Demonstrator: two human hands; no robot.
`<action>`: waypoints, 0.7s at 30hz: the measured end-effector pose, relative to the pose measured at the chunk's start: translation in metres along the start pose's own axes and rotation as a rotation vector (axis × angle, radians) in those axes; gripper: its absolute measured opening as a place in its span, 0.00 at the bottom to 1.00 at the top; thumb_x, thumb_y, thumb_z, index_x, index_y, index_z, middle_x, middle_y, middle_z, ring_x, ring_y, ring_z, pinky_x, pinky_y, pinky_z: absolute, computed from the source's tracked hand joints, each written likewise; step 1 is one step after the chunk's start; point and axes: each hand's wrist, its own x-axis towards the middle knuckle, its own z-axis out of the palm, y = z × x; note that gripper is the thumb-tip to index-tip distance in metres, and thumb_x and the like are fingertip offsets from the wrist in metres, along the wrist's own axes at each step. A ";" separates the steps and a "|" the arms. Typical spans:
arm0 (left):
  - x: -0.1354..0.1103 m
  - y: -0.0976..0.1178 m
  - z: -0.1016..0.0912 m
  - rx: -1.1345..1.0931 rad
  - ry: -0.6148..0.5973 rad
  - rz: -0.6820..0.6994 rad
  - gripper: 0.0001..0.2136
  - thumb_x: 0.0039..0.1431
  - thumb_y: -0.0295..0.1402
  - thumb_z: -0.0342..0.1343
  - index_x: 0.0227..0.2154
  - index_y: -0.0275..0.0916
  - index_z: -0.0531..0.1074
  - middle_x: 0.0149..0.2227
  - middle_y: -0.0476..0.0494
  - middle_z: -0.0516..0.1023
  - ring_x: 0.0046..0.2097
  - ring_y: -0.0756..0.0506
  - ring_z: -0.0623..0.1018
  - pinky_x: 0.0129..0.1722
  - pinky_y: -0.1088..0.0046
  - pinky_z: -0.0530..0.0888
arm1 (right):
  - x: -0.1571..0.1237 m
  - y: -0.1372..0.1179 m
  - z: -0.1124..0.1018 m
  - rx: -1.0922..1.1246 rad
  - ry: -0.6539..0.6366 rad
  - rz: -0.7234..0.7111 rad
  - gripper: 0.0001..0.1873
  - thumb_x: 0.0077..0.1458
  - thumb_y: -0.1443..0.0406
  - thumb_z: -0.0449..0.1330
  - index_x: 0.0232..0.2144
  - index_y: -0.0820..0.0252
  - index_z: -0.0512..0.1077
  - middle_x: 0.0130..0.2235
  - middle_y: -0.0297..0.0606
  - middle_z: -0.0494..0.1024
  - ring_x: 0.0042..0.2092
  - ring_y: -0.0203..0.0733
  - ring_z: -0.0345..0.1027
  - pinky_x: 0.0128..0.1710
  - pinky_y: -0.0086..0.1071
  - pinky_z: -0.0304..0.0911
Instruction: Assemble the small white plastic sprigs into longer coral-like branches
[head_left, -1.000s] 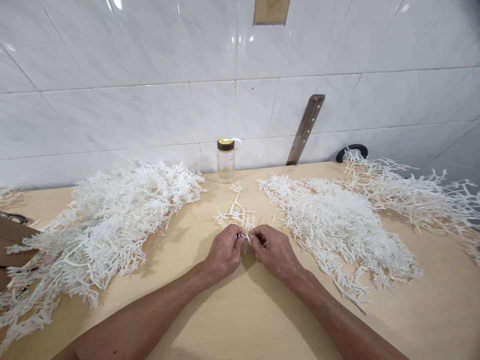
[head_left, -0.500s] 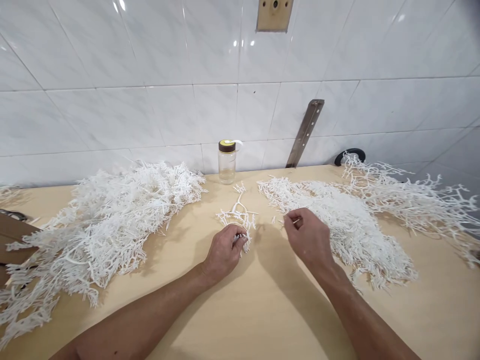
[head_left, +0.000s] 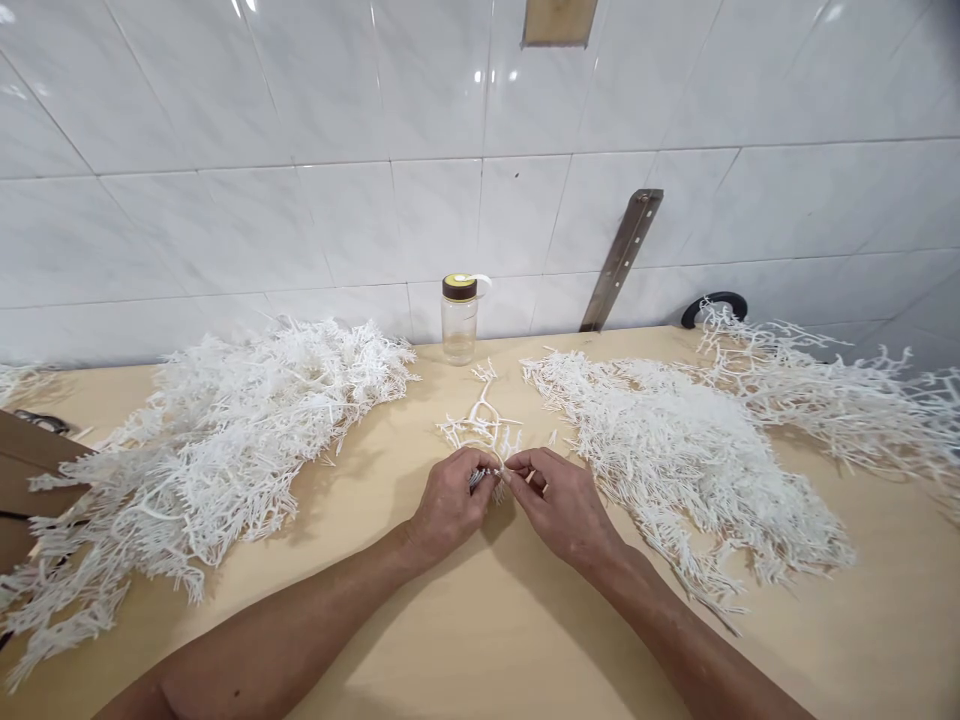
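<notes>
My left hand (head_left: 454, 495) is closed in a pinch on a white branched plastic piece (head_left: 484, 425), thin and twig-like, whose upper part stretches away toward the bottle. My right hand (head_left: 559, 500) meets it from the right, thumb and forefinger pinched at the same piece near the left fingertips. Exactly what lies between the right fingertips is too small to make out. Some white tips show below the left fingers. A large heap of white branched pieces (head_left: 247, 430) lies to the left. Right of my hands spreads a flatter pile of short white pieces (head_left: 697, 450).
A clear bottle (head_left: 459, 325) with a dark and yellow lid stands near the wall. A metal strip (head_left: 622, 260) leans there beside a black ring-shaped object (head_left: 716, 305). More white branches (head_left: 847, 400) lie far right; a brown cardboard box (head_left: 41, 460) is at the left edge.
My right hand has moved left from beside the right pile to my left hand, and its fingertips now meet the branched piece. My left hand has stayed nearly in place, still pinching.
</notes>
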 end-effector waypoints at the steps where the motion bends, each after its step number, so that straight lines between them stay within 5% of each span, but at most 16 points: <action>1: 0.000 0.000 0.000 0.000 -0.002 -0.002 0.09 0.56 0.22 0.53 0.36 0.39 0.75 0.36 0.46 0.80 0.38 0.47 0.78 0.40 0.71 0.74 | 0.000 0.001 0.001 0.003 -0.001 0.020 0.08 0.59 0.63 0.56 0.35 0.58 0.75 0.34 0.38 0.79 0.31 0.39 0.71 0.33 0.32 0.66; 7: 0.001 0.002 -0.001 -0.013 -0.037 -0.004 0.10 0.57 0.25 0.54 0.39 0.40 0.78 0.37 0.44 0.81 0.39 0.46 0.79 0.40 0.70 0.75 | 0.001 0.003 0.001 0.055 -0.051 0.141 0.09 0.58 0.63 0.56 0.35 0.58 0.76 0.32 0.36 0.80 0.32 0.41 0.73 0.35 0.34 0.67; 13: 0.002 0.003 0.000 -0.044 -0.013 -0.075 0.08 0.56 0.24 0.56 0.36 0.39 0.78 0.36 0.45 0.82 0.37 0.46 0.80 0.39 0.71 0.75 | 0.001 0.009 0.005 0.256 -0.085 0.334 0.11 0.56 0.59 0.57 0.35 0.58 0.76 0.26 0.35 0.78 0.26 0.40 0.72 0.26 0.32 0.67; 21: 0.003 0.003 -0.001 -0.069 -0.013 -0.079 0.08 0.55 0.25 0.56 0.35 0.41 0.79 0.35 0.46 0.81 0.38 0.46 0.79 0.39 0.70 0.75 | 0.002 0.011 0.007 0.282 -0.081 0.336 0.09 0.54 0.60 0.57 0.34 0.58 0.74 0.26 0.34 0.78 0.24 0.38 0.71 0.25 0.30 0.66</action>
